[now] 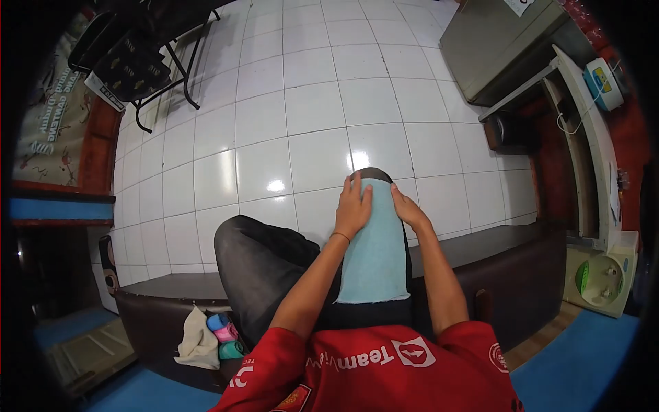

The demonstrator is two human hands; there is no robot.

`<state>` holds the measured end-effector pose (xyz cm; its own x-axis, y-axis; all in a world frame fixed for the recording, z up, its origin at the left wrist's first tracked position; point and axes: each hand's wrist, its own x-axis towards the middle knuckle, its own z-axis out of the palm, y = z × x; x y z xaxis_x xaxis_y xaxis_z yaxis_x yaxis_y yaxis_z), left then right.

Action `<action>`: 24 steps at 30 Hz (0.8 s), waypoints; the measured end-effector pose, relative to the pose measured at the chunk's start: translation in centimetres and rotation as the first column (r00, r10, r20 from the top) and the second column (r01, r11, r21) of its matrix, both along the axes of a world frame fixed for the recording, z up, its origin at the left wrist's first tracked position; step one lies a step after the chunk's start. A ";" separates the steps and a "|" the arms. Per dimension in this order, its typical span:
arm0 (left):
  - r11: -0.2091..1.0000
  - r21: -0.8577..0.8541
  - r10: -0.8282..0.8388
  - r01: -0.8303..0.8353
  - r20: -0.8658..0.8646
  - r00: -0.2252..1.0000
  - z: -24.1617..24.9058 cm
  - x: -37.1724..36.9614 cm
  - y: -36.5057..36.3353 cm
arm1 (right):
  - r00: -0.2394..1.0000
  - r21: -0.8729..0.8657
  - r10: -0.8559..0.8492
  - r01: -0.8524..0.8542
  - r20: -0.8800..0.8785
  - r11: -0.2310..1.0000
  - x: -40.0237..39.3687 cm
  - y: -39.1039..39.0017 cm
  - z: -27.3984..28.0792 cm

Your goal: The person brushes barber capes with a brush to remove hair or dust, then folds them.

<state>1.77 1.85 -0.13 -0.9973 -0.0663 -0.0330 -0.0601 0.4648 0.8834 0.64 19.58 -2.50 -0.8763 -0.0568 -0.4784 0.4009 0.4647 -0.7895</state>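
A light blue cloth [374,254] lies lengthwise along my right thigh, its far end near the dark-trousered knee [373,173]. My left hand [353,206] rests flat over the cloth's left edge close to the knee, fingers stretched out. Along the right edge, my right hand [410,208] lies against the side of the leg with extended fingers, touching the cloth's border. Neither hand is closed around anything. The cloth looks mostly smooth, and its near edge is slightly frayed.
I sit on a dark brown bench [480,268]. Left of me are a beige cloth [198,341] and rolled blue, pink [226,333] and green cloths. White floor tiles [316,103] stretch ahead. A folding chair [182,69] stands far left, a grey cabinet [494,48] far right.
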 end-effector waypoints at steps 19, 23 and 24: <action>0.790 0.573 -0.068 0.217 -0.270 0.960 20.0 -6.9 -5.9 | 0.801 -0.498 -0.356 0.084 -0.481 0.863 -2.9 0.9 22.9; 0.880 0.404 -0.057 0.251 -0.435 0.899 25.3 -2.7 -7.3 | 0.697 -0.379 -0.266 -0.009 -0.666 0.925 0.8 0.4 28.6; 0.878 0.412 -0.050 0.242 -0.425 0.904 25.4 -1.5 -8.0 | 0.671 -0.320 -0.208 -0.047 -0.712 0.946 2.1 0.6 29.0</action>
